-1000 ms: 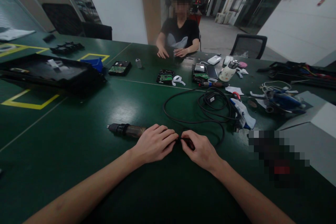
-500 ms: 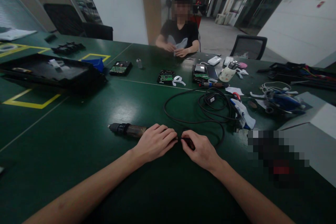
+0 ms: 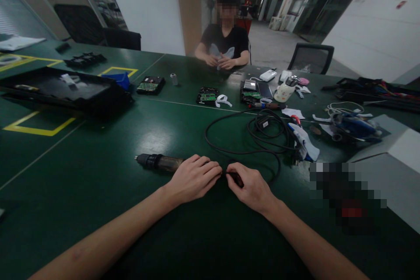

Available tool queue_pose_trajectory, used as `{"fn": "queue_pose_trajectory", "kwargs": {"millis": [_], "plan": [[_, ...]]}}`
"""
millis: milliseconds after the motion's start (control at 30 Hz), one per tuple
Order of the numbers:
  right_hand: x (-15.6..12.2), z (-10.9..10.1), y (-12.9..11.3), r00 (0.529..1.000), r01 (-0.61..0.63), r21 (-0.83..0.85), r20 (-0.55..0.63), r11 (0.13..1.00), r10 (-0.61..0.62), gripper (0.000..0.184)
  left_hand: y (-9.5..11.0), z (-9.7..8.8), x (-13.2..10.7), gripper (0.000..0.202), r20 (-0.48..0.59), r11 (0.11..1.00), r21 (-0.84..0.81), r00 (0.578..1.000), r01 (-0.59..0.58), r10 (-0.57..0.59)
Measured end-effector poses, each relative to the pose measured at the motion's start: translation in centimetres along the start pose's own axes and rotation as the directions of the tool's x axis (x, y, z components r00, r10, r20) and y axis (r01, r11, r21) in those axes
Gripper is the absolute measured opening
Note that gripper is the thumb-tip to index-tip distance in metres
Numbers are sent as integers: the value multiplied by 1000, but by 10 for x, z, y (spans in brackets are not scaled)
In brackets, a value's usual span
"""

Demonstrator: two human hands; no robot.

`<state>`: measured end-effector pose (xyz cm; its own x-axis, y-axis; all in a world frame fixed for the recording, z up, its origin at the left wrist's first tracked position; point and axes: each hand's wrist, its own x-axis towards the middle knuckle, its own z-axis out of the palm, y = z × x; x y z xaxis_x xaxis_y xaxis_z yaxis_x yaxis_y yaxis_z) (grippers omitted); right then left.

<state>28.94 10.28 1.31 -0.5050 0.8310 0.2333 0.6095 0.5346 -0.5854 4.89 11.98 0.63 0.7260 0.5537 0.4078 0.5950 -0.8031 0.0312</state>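
Observation:
On the green table lies a dark electric screwdriver (image 3: pixel 164 163), its chuck end pointing left. My left hand (image 3: pixel 197 178) wraps over its rear part from above, fingers closed, so that end is hidden. Just to the right, my right hand (image 3: pixel 251 183) pinches a small dark piece (image 3: pixel 239 179) between thumb and fingers. Most of that piece is covered, and its kind does not show. Both hands' fingertips face each other with a narrow gap between. A black cable (image 3: pixel 243 153) loops behind my right hand; whether it joins the held piece is hidden.
Beyond the cable are circuit-board units (image 3: pixel 207 95), a screwdriver (image 3: pixel 267 106) and a cream cup of tools (image 3: pixel 285 91). A blue-and-white tool (image 3: pixel 303 142) and a grey box (image 3: pixel 387 170) stand right. A black tray (image 3: pixel 62 89) lies left. Opposite sits a person (image 3: pixel 225 43).
My hands and the electric screwdriver stay almost exactly where they were. Across the table, the person's hands have shifted slightly around the pale item they handle.

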Motion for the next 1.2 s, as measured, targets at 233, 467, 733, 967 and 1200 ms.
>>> {"fn": "queue_pose_trajectory", "kwargs": {"millis": [233, 467, 733, 967, 1200], "plan": [[0, 1, 1, 1000, -3, -3, -4, 1000, 3, 12, 0, 0, -1, 26, 13, 1000, -2, 1000, -3, 3], [0, 0, 0, 1000, -6, -8, 11, 1000, 7, 13, 1, 2, 1, 22, 0, 999, 20, 999, 39, -39], [-1, 1, -1, 1000, 0, -8, -12, 1000, 0, 13, 0, -1, 0, 22, -8, 1000, 5, 1000, 2, -2], [-1, 1, 0, 1000, -16, -14, 10, 1000, 17, 14, 0, -1, 0, 25, 11, 1000, -17, 1000, -4, 4], [0, 1, 1, 1000, 2, -10, -3, 1000, -2, 13, -1, 2, -1, 26, -33, 1000, -1, 999, 2, -2]]}}
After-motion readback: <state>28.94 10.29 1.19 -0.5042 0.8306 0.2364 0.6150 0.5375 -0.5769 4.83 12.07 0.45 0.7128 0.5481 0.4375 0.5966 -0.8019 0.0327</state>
